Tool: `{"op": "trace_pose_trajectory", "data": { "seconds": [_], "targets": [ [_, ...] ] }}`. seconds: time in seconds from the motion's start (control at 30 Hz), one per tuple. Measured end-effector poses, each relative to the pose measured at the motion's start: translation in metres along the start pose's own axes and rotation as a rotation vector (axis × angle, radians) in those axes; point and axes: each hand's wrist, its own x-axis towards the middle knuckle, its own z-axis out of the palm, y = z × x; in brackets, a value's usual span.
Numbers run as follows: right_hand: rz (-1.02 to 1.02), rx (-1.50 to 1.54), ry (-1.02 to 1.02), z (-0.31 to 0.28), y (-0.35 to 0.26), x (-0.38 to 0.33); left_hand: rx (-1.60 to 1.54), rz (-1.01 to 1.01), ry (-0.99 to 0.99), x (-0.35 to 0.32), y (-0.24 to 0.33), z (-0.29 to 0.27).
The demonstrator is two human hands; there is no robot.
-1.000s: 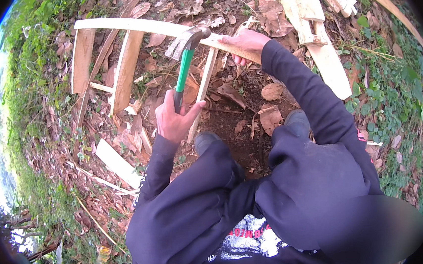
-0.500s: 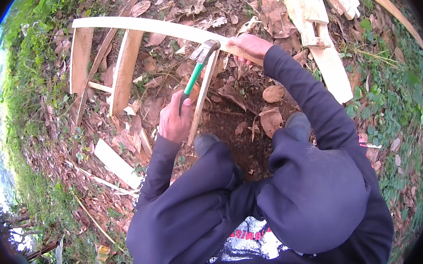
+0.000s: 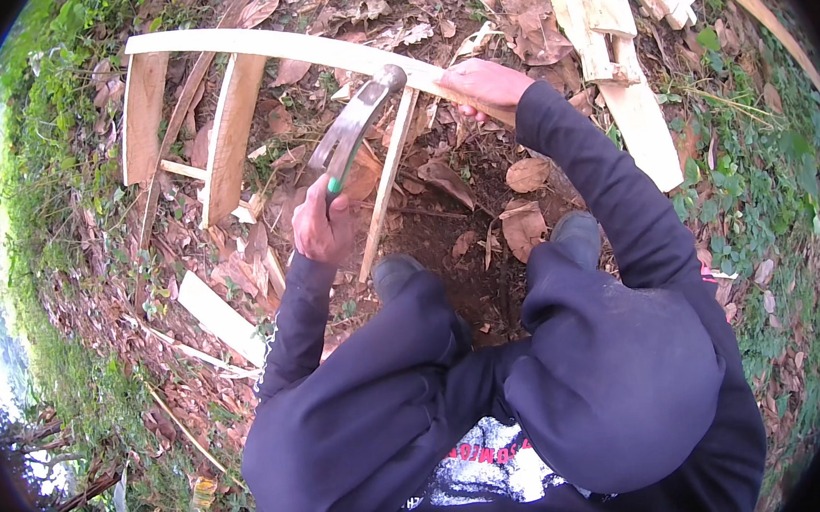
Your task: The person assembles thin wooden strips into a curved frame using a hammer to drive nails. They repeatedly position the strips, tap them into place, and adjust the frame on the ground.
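My left hand (image 3: pixel 322 224) is closed round the handle of a claw hammer (image 3: pixel 358 120); a bit of green handle shows above the fist. The steel head is raised close to a long pale plank (image 3: pixel 268 44) standing on edge. My right hand (image 3: pixel 485 87) grips that plank near its right end, fingers wrapped under it. Between my hands a narrow board (image 3: pixel 389 183) runs from the plank toward my left foot. Two wider boards, one at the far left (image 3: pixel 144 118) and another beside it (image 3: pixel 232 140), also meet the plank. No nail can be made out.
Cut pale timber pieces (image 3: pixel 594 30) lie at the upper right, with a long curved strip (image 3: pixel 758 22) beyond. A loose board (image 3: pixel 220 319) lies left of my left forearm. Dry leaves (image 3: pixel 523 228) cover the soil around my boots (image 3: pixel 577 236); green plants (image 3: pixel 751 181) grow at the right.
The hammer has lifted off the plank and tilted, its head now appearing larger. My left hand has shifted slightly left. The plank and its boards have moved a little left; my right hand keeps its grip.
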Motion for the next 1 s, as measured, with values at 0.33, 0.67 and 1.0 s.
{"op": "trace_pose_trajectory", "data": {
  "seconds": [0.33,0.67,1.0],
  "targets": [
    [-0.029,-0.047,-0.028,-0.002,0.006,0.007,0.038,-0.074,-0.08,0.003,0.008,-0.005],
    [-0.04,-0.046,0.01,-0.009,0.01,0.006,0.067,-0.053,-0.139,0.019,0.029,-0.009],
    [0.002,-0.009,-0.001,0.005,0.025,0.002,0.061,0.1,-0.031,0.0,0.013,-0.011]
  ]
}}
